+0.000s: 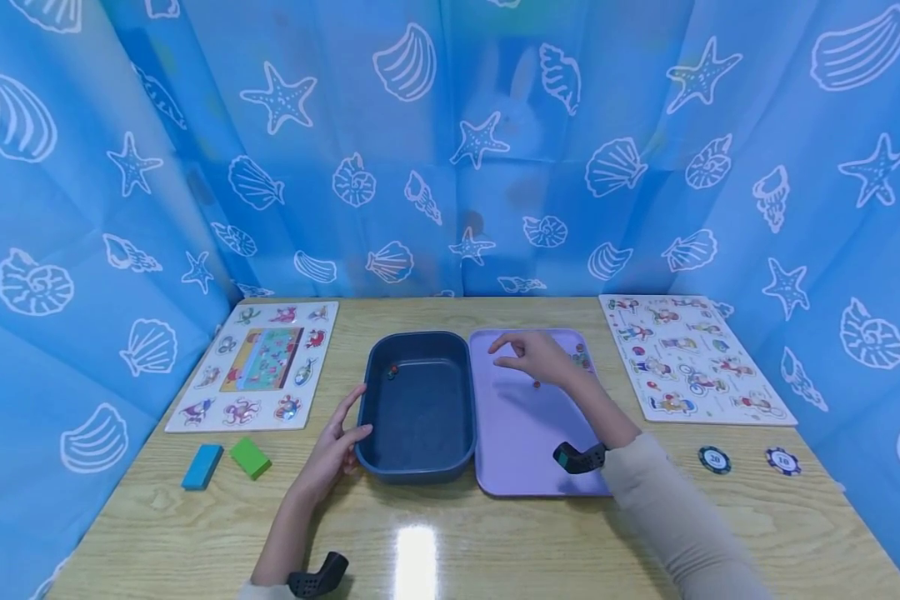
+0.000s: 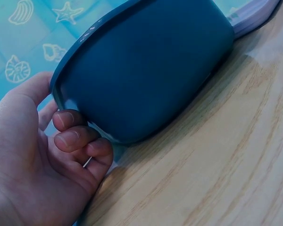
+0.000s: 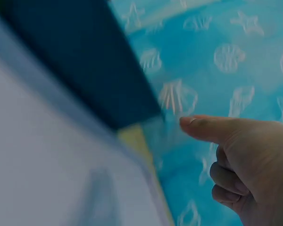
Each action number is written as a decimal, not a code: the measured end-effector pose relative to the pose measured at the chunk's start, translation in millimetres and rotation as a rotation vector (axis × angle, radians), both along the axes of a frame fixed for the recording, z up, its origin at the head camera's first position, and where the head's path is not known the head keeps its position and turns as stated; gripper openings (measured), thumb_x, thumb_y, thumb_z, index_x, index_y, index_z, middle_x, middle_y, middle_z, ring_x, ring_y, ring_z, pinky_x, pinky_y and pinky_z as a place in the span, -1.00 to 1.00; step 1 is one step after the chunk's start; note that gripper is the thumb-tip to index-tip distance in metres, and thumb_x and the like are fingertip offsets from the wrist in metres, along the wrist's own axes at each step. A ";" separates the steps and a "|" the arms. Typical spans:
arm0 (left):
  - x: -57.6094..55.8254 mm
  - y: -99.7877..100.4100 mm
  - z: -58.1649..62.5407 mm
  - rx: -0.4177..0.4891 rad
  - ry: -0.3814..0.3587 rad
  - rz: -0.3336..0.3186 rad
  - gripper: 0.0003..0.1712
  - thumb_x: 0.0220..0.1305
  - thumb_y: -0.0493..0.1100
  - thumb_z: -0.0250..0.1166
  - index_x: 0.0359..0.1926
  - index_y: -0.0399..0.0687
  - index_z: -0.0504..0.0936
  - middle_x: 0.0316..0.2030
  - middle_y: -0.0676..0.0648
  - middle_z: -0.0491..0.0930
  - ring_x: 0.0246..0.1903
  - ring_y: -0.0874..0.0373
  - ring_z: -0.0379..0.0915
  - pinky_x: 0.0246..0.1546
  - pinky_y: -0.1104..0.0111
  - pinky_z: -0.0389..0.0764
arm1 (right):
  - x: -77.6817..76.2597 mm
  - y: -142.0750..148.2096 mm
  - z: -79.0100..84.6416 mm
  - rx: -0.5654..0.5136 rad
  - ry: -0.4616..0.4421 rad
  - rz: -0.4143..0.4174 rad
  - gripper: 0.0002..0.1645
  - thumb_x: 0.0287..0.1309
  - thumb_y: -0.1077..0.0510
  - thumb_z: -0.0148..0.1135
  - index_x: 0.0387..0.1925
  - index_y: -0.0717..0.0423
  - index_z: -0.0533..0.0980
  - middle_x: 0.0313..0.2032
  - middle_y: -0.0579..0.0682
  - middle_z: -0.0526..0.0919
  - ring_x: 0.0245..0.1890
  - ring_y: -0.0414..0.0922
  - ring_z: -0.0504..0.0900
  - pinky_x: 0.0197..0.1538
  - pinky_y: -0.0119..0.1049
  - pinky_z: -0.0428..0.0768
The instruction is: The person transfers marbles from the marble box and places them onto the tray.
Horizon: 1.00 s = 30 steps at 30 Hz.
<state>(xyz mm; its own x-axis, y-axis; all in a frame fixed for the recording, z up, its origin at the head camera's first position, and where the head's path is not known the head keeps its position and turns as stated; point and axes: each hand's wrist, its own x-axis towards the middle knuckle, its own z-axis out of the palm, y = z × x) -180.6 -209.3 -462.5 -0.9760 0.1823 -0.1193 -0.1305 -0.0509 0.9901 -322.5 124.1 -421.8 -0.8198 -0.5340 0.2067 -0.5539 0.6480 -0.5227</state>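
A dark blue rectangular basin (image 1: 418,471) stands on the table, with a few tiny red and green beads (image 1: 393,371) inside near its left wall. My left hand (image 1: 333,454) grips the basin's left side, thumb at the rim; the left wrist view shows fingers (image 2: 70,138) curled against its outer wall. My right hand (image 1: 537,358) hovers above a purple tray (image 1: 525,467), thumb and index finger apart, nothing visible between them. One small reddish bead (image 1: 537,384) lies on the tray below that hand, and several more beads (image 1: 581,358) sit at its far right, partly hidden.
A sea-creature puzzle board (image 1: 311,333) lies at the back left, another picture board (image 1: 690,358) at the back right. Blue (image 1: 203,467) and green (image 1: 251,457) blocks lie at left; two poker chips (image 1: 715,459) at right. A blue curtain (image 1: 435,208) surrounds the table.
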 end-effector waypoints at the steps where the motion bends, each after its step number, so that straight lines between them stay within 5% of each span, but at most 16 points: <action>1: -0.1 0.0 -0.1 0.002 0.000 -0.002 -0.32 0.29 -0.19 0.05 0.34 0.30 0.01 -0.79 0.08 0.17 -0.77 0.23 0.13 -0.70 0.45 0.19 | 0.0 -9.9 5.0 -0.016 -0.002 0.018 -0.77 0.07 0.01 0.21 -0.20 -0.07 0.59 -0.75 -0.10 0.22 -0.80 -0.18 0.20 -0.65 -0.36 0.26; 12: -0.9 -0.6 -0.5 -0.001 0.001 -0.010 -0.33 0.30 -0.19 0.03 0.34 0.32 0.01 -0.78 0.08 0.17 -0.76 0.24 0.14 -0.71 0.46 0.19 | -16.0 -114.1 18.9 -0.026 0.021 0.178 -0.77 0.12 0.04 0.16 -0.18 -0.05 0.59 -0.74 -0.11 0.22 -0.70 -0.17 0.22 -0.57 -0.40 0.19; 23: -1.2 -1.3 -2.5 0.034 0.005 -0.037 -0.32 0.30 -0.18 0.04 0.35 0.30 -0.02 -0.77 0.08 0.17 -0.76 0.24 0.12 -0.70 0.45 0.18 | -29.1 -158.0 -2.8 0.192 -0.067 0.139 -0.75 0.13 0.02 0.14 -0.13 -0.12 0.55 -0.59 -0.08 0.41 -0.63 -0.20 0.31 -0.51 -0.43 0.27; 30: -1.8 -2.8 -2.6 0.034 0.004 -0.040 -0.33 0.31 -0.20 0.01 0.35 0.31 -0.03 -0.77 0.08 0.15 -0.76 0.25 0.12 -0.70 0.45 0.17 | -32.3 -166.4 -13.8 0.266 -0.097 0.103 -0.70 0.12 0.01 0.16 -0.08 -0.13 0.54 -0.10 -0.11 0.58 -0.35 -0.16 0.55 -0.24 -0.33 0.45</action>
<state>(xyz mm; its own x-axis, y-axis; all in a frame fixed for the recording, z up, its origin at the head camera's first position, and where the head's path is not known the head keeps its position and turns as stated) -182.3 -212.1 -465.1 -0.9683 0.2254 -0.1081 -0.1289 -0.0796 0.9885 -354.8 -42.4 -435.6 -0.7676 -0.6403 -0.0282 -0.5797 0.7124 -0.3956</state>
